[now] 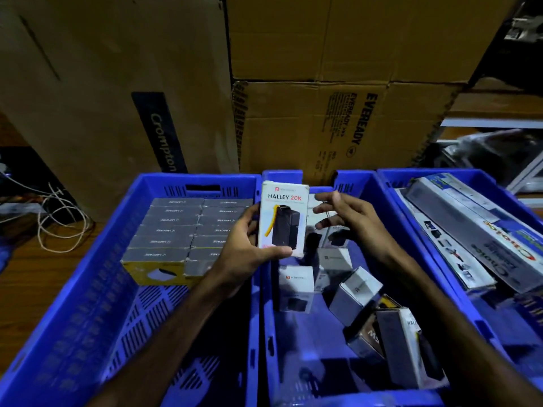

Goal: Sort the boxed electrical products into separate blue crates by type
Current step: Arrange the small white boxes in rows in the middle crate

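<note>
My left hand (245, 251) grips a white "HALLEY 20K" box (283, 221), held upright over the wall between the left crate (88, 304) and the middle crate (293, 356). My right hand (349, 221) hovers just right of the box with fingers spread and holds nothing. The left crate holds several grey boxes (173, 233) packed in neat rows at its far end. Loose in the middle crate lie several white boxes (355, 292) and one more Halley box (405, 342).
A right crate (390, 180) holds long flat product boxes (476, 230). Large cardboard cartons (338, 124) stand stacked right behind the crates. White cable (58, 221) lies on the wooden floor at the left. A shelf with dark items is at the far right.
</note>
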`<state>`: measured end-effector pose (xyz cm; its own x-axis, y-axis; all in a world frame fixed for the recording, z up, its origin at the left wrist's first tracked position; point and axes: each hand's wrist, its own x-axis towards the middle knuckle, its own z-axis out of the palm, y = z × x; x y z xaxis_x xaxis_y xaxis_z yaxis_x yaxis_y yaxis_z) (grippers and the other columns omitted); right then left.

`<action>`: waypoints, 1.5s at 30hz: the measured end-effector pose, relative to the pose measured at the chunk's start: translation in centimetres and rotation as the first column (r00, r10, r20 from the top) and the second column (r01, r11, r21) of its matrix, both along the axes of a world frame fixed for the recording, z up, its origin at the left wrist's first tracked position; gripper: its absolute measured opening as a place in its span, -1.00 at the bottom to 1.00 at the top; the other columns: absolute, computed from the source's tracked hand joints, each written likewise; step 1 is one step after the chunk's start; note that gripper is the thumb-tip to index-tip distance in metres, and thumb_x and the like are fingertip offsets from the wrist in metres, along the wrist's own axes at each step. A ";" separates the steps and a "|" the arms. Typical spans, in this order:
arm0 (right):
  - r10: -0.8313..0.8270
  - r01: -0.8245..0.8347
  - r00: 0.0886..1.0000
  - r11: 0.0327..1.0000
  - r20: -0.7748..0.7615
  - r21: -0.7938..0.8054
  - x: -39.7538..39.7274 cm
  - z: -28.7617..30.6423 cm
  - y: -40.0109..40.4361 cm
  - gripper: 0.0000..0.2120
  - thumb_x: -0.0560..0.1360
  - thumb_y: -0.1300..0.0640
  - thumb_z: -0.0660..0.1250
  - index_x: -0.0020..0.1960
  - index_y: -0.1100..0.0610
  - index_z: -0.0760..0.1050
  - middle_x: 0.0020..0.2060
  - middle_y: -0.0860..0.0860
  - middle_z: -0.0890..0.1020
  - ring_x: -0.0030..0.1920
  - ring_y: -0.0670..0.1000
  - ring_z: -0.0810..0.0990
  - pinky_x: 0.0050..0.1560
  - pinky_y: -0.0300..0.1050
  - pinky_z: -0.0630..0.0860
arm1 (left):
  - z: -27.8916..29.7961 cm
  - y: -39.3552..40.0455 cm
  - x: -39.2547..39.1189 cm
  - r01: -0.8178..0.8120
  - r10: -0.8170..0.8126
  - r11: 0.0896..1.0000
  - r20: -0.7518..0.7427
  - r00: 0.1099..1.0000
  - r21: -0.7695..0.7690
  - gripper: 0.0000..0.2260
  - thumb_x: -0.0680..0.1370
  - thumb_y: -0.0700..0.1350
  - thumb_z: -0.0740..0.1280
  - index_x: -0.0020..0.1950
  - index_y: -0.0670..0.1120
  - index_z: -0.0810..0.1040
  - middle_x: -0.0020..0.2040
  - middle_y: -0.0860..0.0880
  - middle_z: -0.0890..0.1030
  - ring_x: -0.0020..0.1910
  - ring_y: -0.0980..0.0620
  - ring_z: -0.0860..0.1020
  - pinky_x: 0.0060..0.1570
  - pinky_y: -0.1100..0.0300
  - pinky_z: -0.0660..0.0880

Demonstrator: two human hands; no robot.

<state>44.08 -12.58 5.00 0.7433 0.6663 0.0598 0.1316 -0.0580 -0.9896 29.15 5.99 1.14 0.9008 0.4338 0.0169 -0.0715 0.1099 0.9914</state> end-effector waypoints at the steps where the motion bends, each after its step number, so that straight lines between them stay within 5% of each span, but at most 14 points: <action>1: 0.031 -0.030 0.998 0.999 0.045 -0.027 0.0 0.4 0.1 -0.65 0.63 -0.15 0.27 0.27 0.01 0.63 0.05 -0.03 0.71 -0.04 0.01 0.71 -0.16 -0.11 0.54 | -0.1 -0.2 0.0 -0.009 0.010 0.998 -0.013 1.000 0.057 -0.14 0.16 -0.31 0.65 0.41 -0.01 0.43 0.20 -0.04 0.69 0.15 0.03 0.69 0.07 0.15 0.63; 7: 0.230 -0.207 0.962 0.966 0.149 -0.154 1.0 2.9 0.0 -0.53 0.50 -0.10 0.46 0.35 0.04 0.54 -0.09 -0.12 0.67 -0.05 0.12 0.71 -0.08 -0.11 0.56 | 0.2 -0.9 -0.2 0.011 -0.003 0.982 -0.041 0.999 0.190 -0.06 0.12 -0.30 0.70 0.38 0.12 0.38 0.27 -0.11 0.59 0.23 -0.04 0.63 0.09 0.01 0.67; 11: 0.328 -0.292 0.927 0.936 0.182 -0.199 1.7 4.3 -0.2 -0.48 0.41 -0.13 0.55 0.28 0.07 0.58 -0.08 0.10 0.65 -0.02 0.29 0.67 0.03 0.24 0.57 | 0.1 -1.5 -0.2 0.019 -0.008 0.977 -0.049 0.999 0.211 -0.04 0.19 -0.44 0.66 0.42 0.16 0.36 0.29 -0.04 0.59 0.28 0.03 0.61 0.13 0.11 0.64; 17: 0.324 -0.247 0.906 0.927 0.272 -0.284 4.4 3.4 -0.3 -0.56 0.49 -0.04 0.48 0.31 0.04 0.51 -0.09 0.15 0.69 -0.04 0.23 0.70 -0.09 0.09 0.52 | -0.5 -0.8 -0.3 -0.006 0.014 0.948 -0.022 1.000 0.318 0.20 0.17 -0.03 0.74 0.65 0.23 0.10 0.52 0.00 0.42 0.52 0.18 0.37 0.48 0.23 0.33; 22: 0.410 -0.157 0.844 0.805 0.344 -0.573 6.5 -1.6 1.3 -0.50 0.53 0.02 0.50 0.40 0.05 0.41 -0.08 0.01 0.67 -0.11 0.02 0.67 -0.11 -0.11 0.57 | -0.8 0.3 0.0 -0.119 0.140 0.951 -0.053 0.989 0.284 -0.07 0.28 -0.03 0.61 0.58 0.18 0.26 0.43 -0.04 0.48 0.39 -0.05 0.52 0.32 0.10 0.51; 26: 0.473 -0.133 0.821 0.702 0.319 -0.699 6.5 -5.3 3.8 -0.32 0.50 -0.07 0.52 0.51 0.04 0.33 0.02 -0.02 0.64 0.03 0.06 0.66 0.06 -0.01 0.58 | -1.2 0.9 0.2 -0.150 0.185 0.932 -0.078 0.980 0.330 -0.20 0.34 -0.01 0.56 0.52 0.20 0.31 0.38 -0.08 0.50 0.28 -0.10 0.59 0.33 -0.10 0.55; 30: 0.462 -0.037 0.802 0.672 0.379 -0.740 6.2 -7.5 5.5 -0.30 0.48 -0.05 0.51 0.52 0.08 0.32 0.17 0.08 0.66 0.17 0.15 0.60 0.17 0.12 0.55 | -1.4 1.2 0.3 -0.133 0.180 0.928 -0.104 0.978 0.349 -0.24 0.36 0.01 0.54 0.52 0.13 0.34 0.36 -0.10 0.50 0.28 -0.09 0.59 0.33 -0.11 0.55; 37: 0.356 -0.024 0.860 0.743 0.365 -0.669 6.1 -9.8 5.5 -0.55 0.45 0.08 0.54 0.20 0.03 0.37 -0.07 0.03 0.68 -0.10 0.12 0.63 -0.17 0.00 0.55 | -1.3 1.3 0.4 -0.102 0.150 0.929 -0.109 0.983 0.355 -0.38 0.40 -0.09 0.50 0.41 0.21 0.38 0.23 0.01 0.54 0.26 -0.05 0.58 0.35 0.03 0.52; 45: 0.315 0.040 0.873 0.714 0.371 -0.699 5.5 -10.7 5.5 -0.76 0.48 0.01 0.52 -0.15 0.16 0.57 -0.34 -0.04 0.64 -0.26 0.04 0.63 -0.19 -0.03 0.57 | -1.8 1.2 0.2 -0.072 0.140 0.868 -0.102 0.985 0.492 -0.40 0.53 -0.27 0.48 0.51 0.04 0.41 0.22 -0.06 0.57 0.26 0.07 0.56 0.34 0.20 0.48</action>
<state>49.62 -7.04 -5.69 0.6469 0.7470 -0.1532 0.5928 -0.6190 -0.5152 29.31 7.19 -0.65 0.8585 0.4944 0.1359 0.0777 -0.3873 0.9187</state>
